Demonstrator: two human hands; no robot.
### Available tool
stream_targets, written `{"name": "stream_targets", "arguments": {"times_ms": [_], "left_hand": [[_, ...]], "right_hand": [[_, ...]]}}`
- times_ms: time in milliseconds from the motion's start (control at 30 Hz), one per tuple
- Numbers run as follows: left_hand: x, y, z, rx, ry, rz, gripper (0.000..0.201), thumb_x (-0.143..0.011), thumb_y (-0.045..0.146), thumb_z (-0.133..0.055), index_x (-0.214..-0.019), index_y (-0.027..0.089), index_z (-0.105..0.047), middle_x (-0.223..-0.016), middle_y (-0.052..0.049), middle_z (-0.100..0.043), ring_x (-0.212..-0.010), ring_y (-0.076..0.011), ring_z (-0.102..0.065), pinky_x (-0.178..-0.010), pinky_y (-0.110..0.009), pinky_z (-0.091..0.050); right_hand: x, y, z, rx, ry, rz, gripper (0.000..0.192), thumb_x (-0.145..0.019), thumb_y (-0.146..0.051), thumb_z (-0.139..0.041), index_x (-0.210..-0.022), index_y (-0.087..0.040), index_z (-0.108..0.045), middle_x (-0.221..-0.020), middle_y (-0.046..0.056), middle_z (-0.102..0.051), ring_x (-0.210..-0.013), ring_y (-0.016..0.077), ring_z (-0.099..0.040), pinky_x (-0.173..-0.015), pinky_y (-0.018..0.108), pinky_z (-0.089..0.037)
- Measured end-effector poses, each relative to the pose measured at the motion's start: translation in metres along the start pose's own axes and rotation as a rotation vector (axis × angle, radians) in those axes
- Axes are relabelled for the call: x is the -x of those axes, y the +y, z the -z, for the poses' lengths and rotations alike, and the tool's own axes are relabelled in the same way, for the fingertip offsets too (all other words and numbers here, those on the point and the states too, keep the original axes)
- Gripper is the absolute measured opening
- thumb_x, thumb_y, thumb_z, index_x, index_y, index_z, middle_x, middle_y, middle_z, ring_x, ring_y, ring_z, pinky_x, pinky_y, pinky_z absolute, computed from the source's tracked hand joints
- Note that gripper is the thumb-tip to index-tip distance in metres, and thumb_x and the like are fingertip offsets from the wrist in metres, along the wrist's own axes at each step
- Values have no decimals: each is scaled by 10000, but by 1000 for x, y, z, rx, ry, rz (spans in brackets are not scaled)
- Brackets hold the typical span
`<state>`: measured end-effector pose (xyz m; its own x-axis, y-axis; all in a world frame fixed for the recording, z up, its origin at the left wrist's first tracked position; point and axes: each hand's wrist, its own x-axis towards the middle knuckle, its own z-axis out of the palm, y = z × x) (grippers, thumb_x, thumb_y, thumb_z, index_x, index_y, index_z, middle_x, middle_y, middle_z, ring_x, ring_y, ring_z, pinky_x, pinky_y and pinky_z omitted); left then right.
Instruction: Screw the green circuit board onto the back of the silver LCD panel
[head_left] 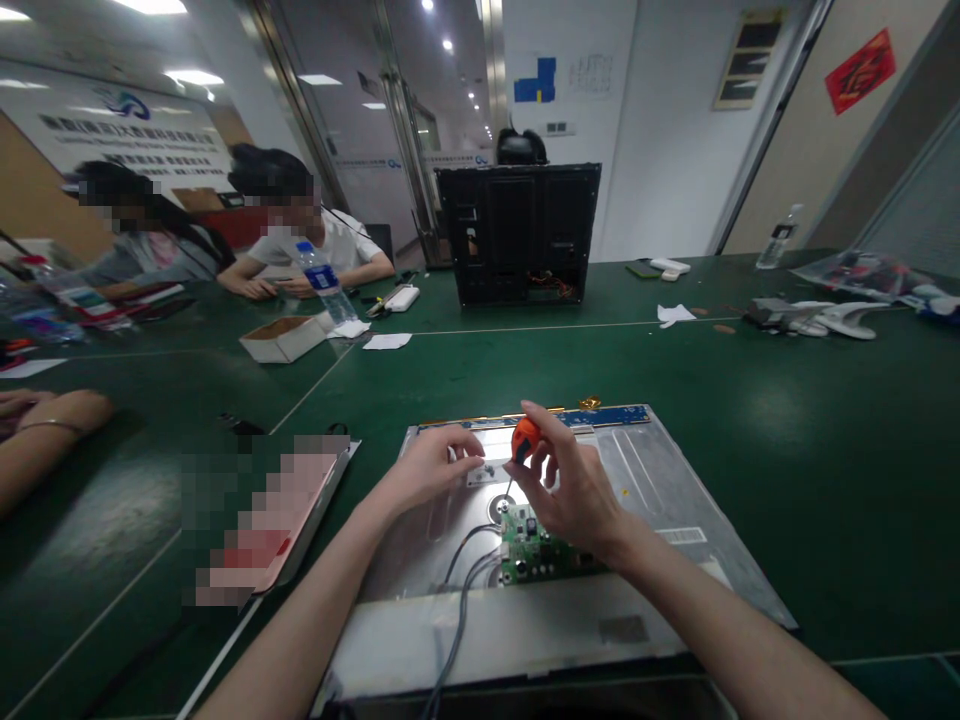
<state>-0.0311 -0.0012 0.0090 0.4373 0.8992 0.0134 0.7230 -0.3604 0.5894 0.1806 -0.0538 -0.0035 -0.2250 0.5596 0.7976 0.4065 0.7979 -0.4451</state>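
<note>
A small screwdriver with an orange handle is held upright in the right hand, the fingers closed narrowly round the handle and the tip set down just above the green circuit board. The board lies at the middle of the metal back of a flat display panel, which rests face down on the green table in front of the person. The left hand is laid on the panel just left of the screwdriver, fingertips pinched lightly at a small white part that is too small to be made out. Grey cables are seen running from the board toward the panel's near edge.

The panel is judged broad, thin and stiff, yet fragile on its hidden glass side; it is best taken by its two long edges, never by the board or the cables. The screwdriver is judged light and easily turned between fingertips. Behind the panel, a black computer case stands open, and other people are seated well to its left.
</note>
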Motion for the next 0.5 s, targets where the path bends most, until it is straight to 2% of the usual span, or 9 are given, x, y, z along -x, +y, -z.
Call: {"name": "stream_targets", "arguments": {"times_ms": [200, 400, 500], "left_hand": [[-1, -4, -13, -19, -115, -64, 89, -825, 230, -629, -788, 163, -675, -745, -5, -632, -717, -170, -559, -644, -246, -381], [1, -2, -15, -60, -47, -48, 146, -841, 259, -623, -731, 166, -651, -708, -2, -609, -671, -169, -540, -609, -245, -349], [1, -1, -13, -107, -50, -63, 189, -857, 281, -624, -707, 167, -635, -663, 5, -576, -636, -166, -513, -594, -248, -321]], "right_hand": [[1, 2, -1, -18, -12, -14, 577, -955, -246, -528, -1461, -229, -252, -780, -16, -601, -518, 98, -558, -442, 209, -440], [2, 6, -3, -39, -34, -31, 568, -947, -236, -531, -1456, -218, -278, -785, -12, -593, -506, 96, -552, -427, 204, -417], [2, 6, -3, -43, -38, -26, 578, -943, -228, -527, -1462, -224, -273, -787, -9, -595, -507, 98, -552, -428, 205, -417]]}}
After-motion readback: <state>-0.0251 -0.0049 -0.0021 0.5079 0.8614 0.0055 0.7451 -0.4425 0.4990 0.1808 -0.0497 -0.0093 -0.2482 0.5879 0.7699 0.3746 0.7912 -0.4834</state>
